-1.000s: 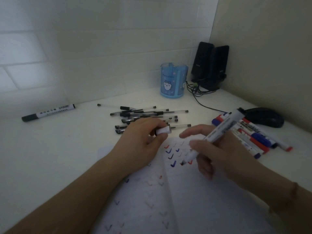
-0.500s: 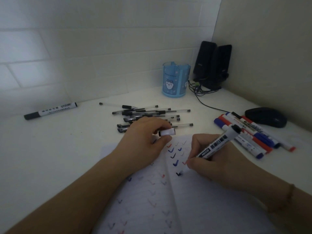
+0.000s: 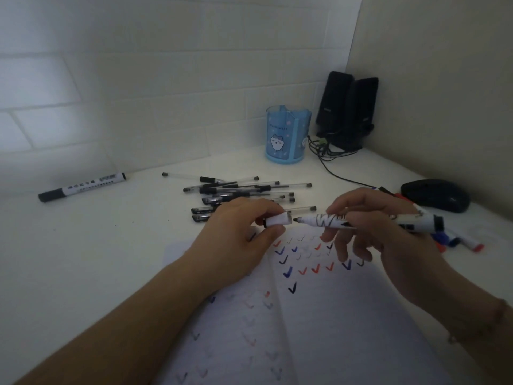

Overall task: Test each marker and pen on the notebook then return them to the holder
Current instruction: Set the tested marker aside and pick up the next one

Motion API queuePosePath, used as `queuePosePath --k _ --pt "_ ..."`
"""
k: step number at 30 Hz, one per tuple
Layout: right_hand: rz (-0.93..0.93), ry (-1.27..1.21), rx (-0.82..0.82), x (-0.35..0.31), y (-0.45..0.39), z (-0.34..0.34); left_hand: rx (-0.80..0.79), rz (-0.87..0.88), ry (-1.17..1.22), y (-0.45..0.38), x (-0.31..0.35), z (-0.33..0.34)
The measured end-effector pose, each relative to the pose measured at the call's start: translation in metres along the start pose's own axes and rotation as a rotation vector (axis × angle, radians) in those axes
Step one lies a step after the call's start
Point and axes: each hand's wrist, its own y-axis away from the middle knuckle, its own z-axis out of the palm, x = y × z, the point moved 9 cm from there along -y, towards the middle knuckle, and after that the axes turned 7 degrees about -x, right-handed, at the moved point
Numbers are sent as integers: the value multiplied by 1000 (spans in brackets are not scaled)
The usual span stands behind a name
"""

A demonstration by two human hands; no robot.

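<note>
My right hand (image 3: pixel 369 229) grips a black whiteboard marker (image 3: pixel 327 220) held level above the open notebook (image 3: pixel 319 323), its bare tip pointing left. My left hand (image 3: pixel 238 240) pinches the marker's cap (image 3: pixel 277 219), whose open end faces the tip a small gap away. A fresh black tick (image 3: pixel 292 288) sits on the right page among rows of red, blue and black ticks. The blue pen holder (image 3: pixel 287 137) stands at the back by the wall.
Several thin pens (image 3: pixel 244 193) lie in a heap behind my left hand. One black marker (image 3: pixel 82 187) lies far left. More markers (image 3: pixel 458 240) lie behind my right hand, beside a black mouse (image 3: pixel 435 195). Two black speakers (image 3: pixel 348 109) with cables fill the corner.
My right hand lifted the marker off the page after drawing a black tick and turned it level, tip toward the cap. My left hand stayed in place with the cap.
</note>
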Motion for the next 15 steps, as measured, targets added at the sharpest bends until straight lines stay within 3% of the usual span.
queuePosePath --k 9,15 --pt "126 -96 -69 15 0 12 -17 172 90 3 22 -1" --pt "62 -268 -137 10 0 25 -22 199 166 6 35 -3"
